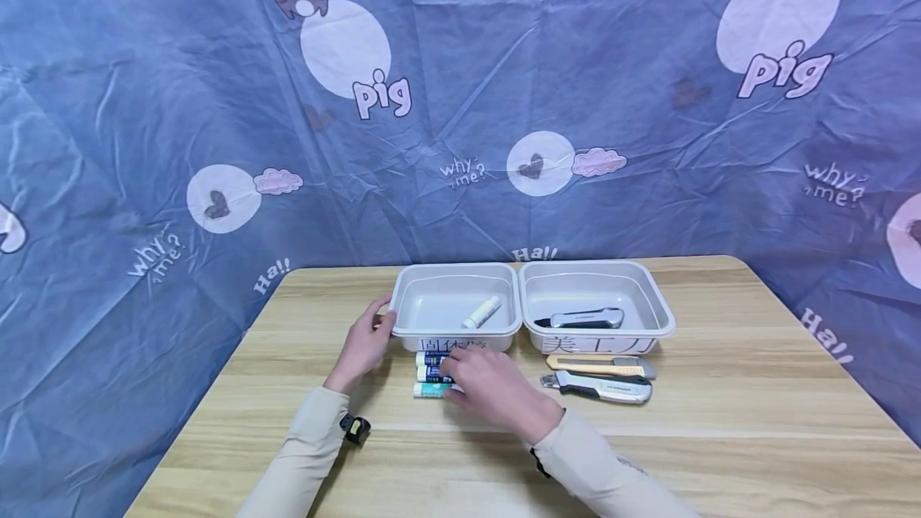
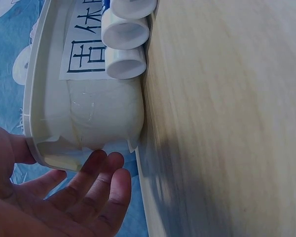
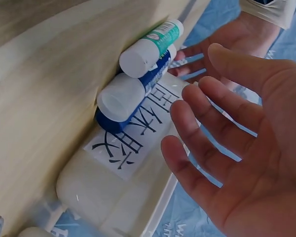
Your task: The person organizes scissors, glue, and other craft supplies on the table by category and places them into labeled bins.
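Observation:
My left hand (image 1: 362,348) is at the left end of a white plastic bin (image 1: 430,302), thumb at its rim and loosely bent fingers by the outer wall. A white glue stick (image 1: 482,312) lies inside that bin. Along its front are two blue glue sticks (image 1: 430,359) and a teal glue stick (image 3: 163,37), lying side by side on the table. Over their right ends hovers my right hand (image 1: 496,390). The right wrist view shows its fingers (image 3: 185,123) relaxed and spread, apart from the glue sticks, with nothing in the palm.
A second white bin (image 1: 636,298) adjoins on the right, with a grey-and-black utility knife (image 1: 586,317) inside. In front of it lie a yellow utility knife (image 1: 583,364) and another grey-and-black utility knife (image 1: 608,388). Both bins carry printed front labels. A blue patterned cloth (image 1: 460,102) hangs behind the wooden table (image 1: 755,390).

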Available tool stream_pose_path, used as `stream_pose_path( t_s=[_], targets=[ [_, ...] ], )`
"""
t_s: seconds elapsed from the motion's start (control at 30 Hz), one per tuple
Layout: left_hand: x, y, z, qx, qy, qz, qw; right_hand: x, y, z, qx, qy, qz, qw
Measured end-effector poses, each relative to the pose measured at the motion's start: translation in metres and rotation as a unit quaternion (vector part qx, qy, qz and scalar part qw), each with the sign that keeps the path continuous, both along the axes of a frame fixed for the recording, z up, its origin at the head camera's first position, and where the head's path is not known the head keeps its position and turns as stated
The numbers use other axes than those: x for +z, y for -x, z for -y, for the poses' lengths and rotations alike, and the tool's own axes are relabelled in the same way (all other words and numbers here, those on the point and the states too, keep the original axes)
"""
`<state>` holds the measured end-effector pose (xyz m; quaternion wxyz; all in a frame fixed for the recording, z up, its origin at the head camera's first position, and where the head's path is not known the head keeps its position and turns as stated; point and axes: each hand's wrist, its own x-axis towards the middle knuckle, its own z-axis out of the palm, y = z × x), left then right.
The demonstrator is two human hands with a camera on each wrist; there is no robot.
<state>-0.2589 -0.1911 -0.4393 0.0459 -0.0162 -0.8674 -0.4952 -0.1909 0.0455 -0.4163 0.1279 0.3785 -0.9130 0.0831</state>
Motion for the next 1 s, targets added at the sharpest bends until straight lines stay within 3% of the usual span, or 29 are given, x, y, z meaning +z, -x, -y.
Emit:
stream_pose_path(
  t_s=[0.63,1.0],
  targets=[
    [0.002,0.000,0.000,-0.002,0.002,0.006,1.0000,-0.013,0.000,0.009,-0.001,-0.050,0.033,0.9982],
    [0.000,0.001,0.001,-0.001,0.004,-0.009,0.9999,-0.017,0.000,0.012,0.006,-0.038,0.040,0.9985]
  ],
)
